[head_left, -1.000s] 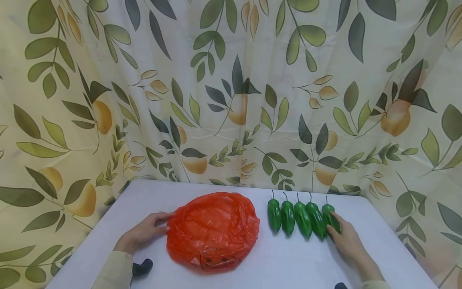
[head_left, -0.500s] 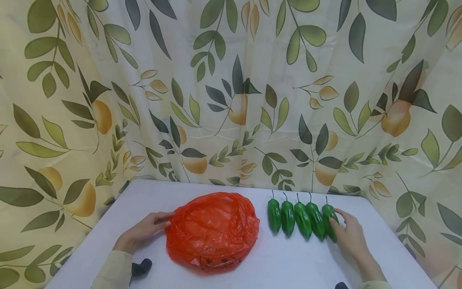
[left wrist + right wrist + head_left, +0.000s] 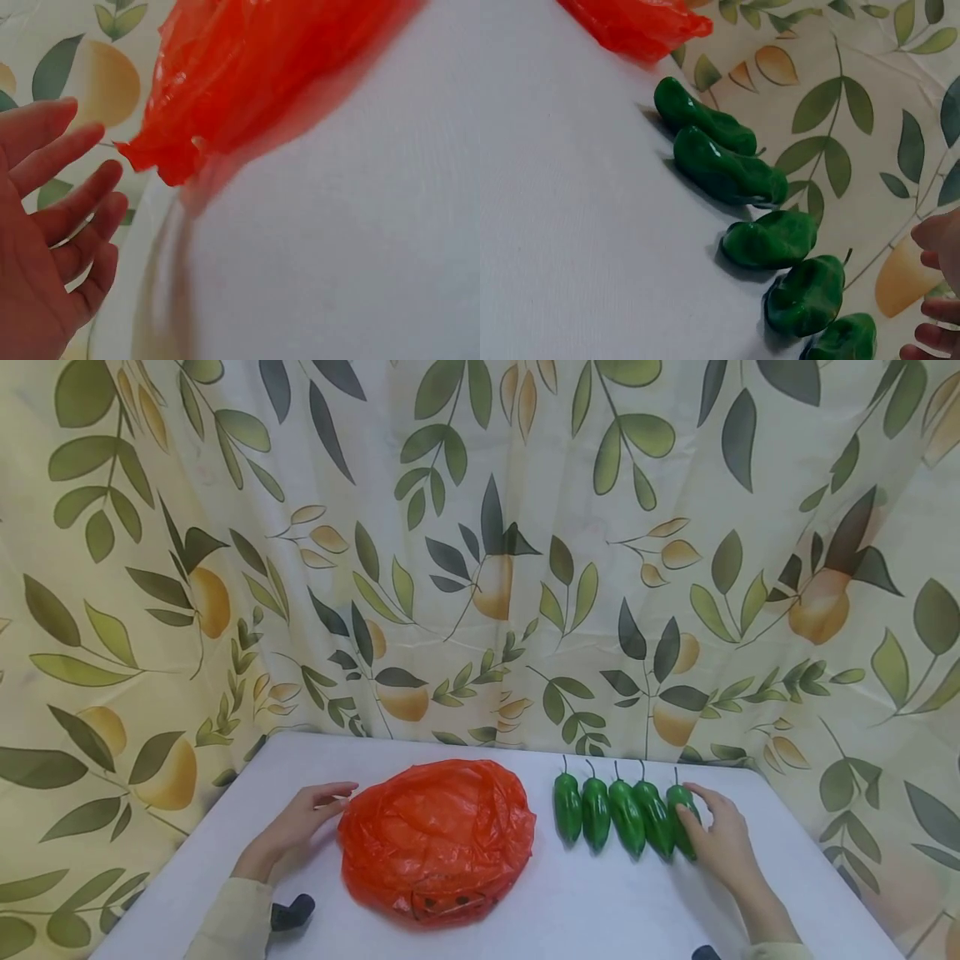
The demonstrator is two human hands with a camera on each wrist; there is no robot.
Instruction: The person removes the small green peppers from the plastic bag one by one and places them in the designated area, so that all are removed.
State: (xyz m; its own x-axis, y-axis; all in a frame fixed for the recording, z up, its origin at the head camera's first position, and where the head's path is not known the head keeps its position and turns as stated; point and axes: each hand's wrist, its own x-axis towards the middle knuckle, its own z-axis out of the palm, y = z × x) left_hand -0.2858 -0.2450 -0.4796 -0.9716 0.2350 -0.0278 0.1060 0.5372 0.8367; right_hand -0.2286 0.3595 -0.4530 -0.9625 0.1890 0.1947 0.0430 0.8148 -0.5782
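Observation:
A crumpled red plastic bag (image 3: pixel 442 843) lies on the white table, with dark marks on its near side. My left hand (image 3: pixel 296 822) is just left of it, its fingers spread and loosely bent. In the left wrist view a gap shows between those fingers (image 3: pixel 90 191) and the bag's edge (image 3: pixel 176 157). Several green peppers with thin stems stand in a row to the right of the bag. At the row's right end is a pepper (image 3: pixel 681 818), with my right hand (image 3: pixel 723 843) beside it. The right wrist view shows that hand's fingers (image 3: pixel 934 337) apart from the peppers (image 3: pixel 802 296).
A patterned leaf-and-fruit curtain (image 3: pixel 480 568) hangs behind the white table (image 3: pixel 600 910). A small black object (image 3: pixel 294 912) shows next to the left sleeve, and another black piece (image 3: pixel 705 952) is at the bottom edge near the right forearm.
My left fingers have come away from the bag's left edge, and that edge has spread slightly left. The rightmost pepper's lower end has swung left beside my right hand, which has loosened from it.

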